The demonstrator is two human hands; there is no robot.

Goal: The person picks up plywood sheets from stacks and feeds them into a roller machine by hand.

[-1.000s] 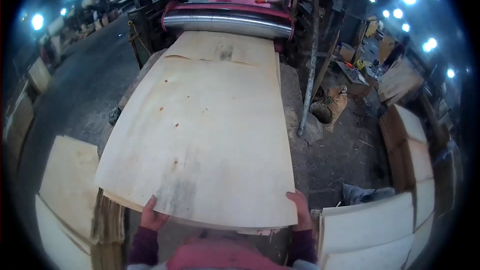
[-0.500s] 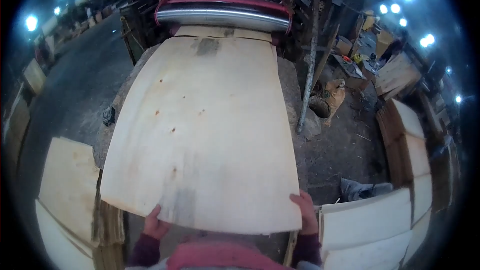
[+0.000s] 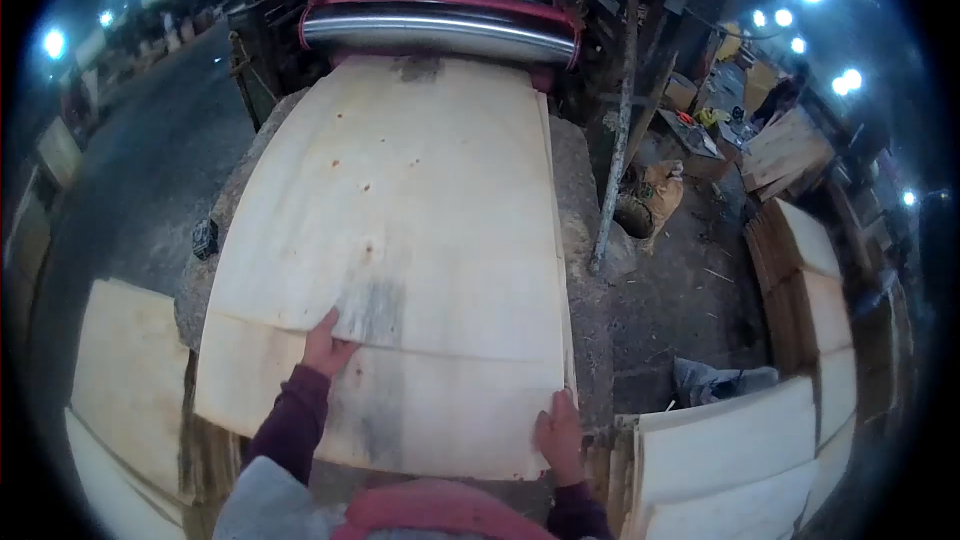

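A pale wood veneer sheet point(image 3: 400, 210) with small brown knots and a grey streak lies lengthwise before me, its far end at a shiny metal roller point(image 3: 440, 32). Beneath its near edge shows a second, lower veneer sheet point(image 3: 460, 410). My left hand point(image 3: 328, 345) is closed on the near edge of the upper sheet, thumb on top and other fingers partly hidden. At the right edge of the lower sheet, close to its near corner, my right hand point(image 3: 562, 435) is closed with the thumb over the sheet; its other fingers are partly hidden.
Stacked veneer sheets stand at my left point(image 3: 130, 370) and right point(image 3: 740, 430), with taller stacks point(image 3: 800, 290) farther right. A slanting metal pole point(image 3: 620, 140) rises beside the roller. Near it sit a brown sack point(image 3: 660, 195) and a small dark object point(image 3: 205, 238) at left.
The upper sheet has slid forward toward the roller, uncovering the near part of the lower sheet. My left hand has moved forward with it; my right hand has shifted slightly left and nearer to me.
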